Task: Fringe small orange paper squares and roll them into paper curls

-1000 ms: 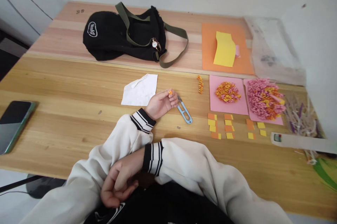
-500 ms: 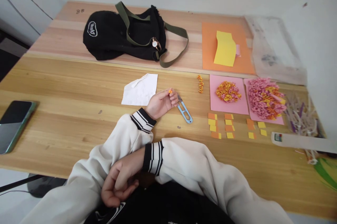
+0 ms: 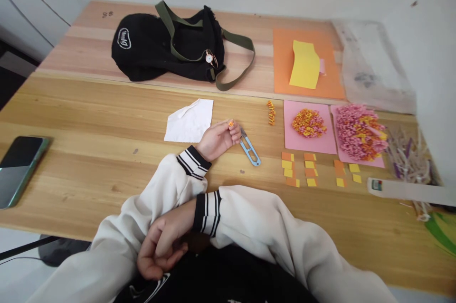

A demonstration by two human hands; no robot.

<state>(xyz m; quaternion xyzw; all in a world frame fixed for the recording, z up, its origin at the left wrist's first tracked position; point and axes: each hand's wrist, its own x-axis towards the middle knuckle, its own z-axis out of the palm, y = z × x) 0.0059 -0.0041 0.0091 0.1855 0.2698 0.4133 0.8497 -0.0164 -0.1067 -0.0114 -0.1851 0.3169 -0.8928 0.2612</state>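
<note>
My left hand rests palm up on the table, fingers curled in. A tiny orange-and-yellow piece, too small to identify, is pinched at its fingertips. Just right of those fingers lie blue-handled thread snips, their tip partly hidden by the hand. Behind the wrist is a creased white paper. My right hand crosses over my left forearm near the table's front edge. Its fingers are loosely bent and apart, with nothing visible in them. A short row of similar orange-and-yellow pieces lies beyond the snips.
Two pink sheets carry heaps of small pink, orange and yellow pieces. Small orange and yellow paper bits lie in front. A white-handled tool is at right, a black bag at the back, a phone at left.
</note>
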